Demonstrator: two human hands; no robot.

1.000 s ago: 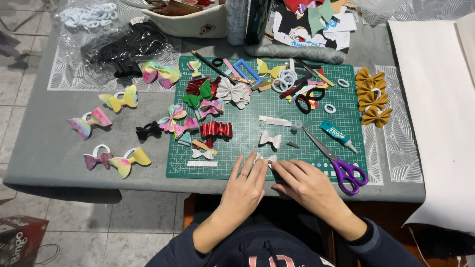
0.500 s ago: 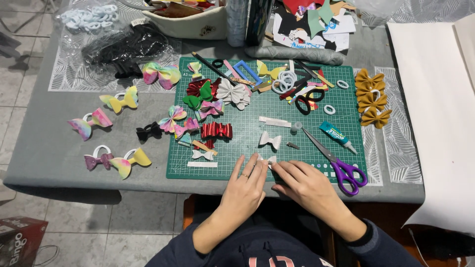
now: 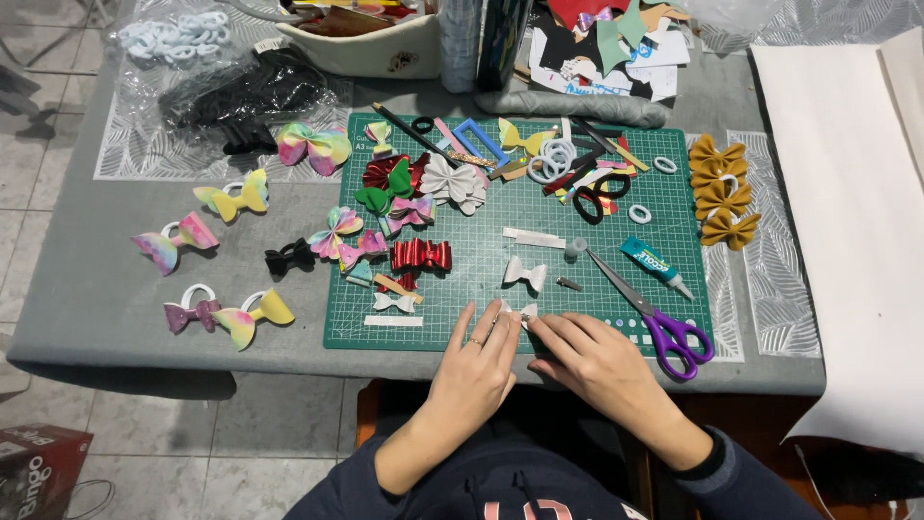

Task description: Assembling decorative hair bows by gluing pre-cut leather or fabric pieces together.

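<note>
We are working at the near edge of the green mat (image 3: pixel 577 289), which serves as our landmark on the table (image 3: pixel 96 289). Both hands are meeting over a small white bow piece (image 3: pixel 525 313) lying at the mat's near edge, close to its middle. The left hand (image 3: pixel 476 371) is resting flat beside the piece, fingers extended, its grip open and holding nothing. The right hand (image 3: pixel 597 361) is pinching the piece with thumb and fingertips, its grip nearly closed on it.

We are judging the piece to be light, thin and flexible; it is likely creasing easily and sliding on the mat. Hold it at the narrow centre, not at the wing tips.

Packages and labels, relative to the mat:
- A teal glue tube (image 3: pixel 653 262) with a white nozzle is lying on the mat's right part, just above the purple scissors (image 3: pixel 654 323).
- Clear bags (image 3: pixel 202 67) holding white and black rings are lying beyond the mat's far left corner.
- A red box (image 3: pixel 38 472) with white lettering is standing on the floor, well left of and below the mat.
- A white sheet (image 3: pixel 847 212) is lying right of the mat.
</note>
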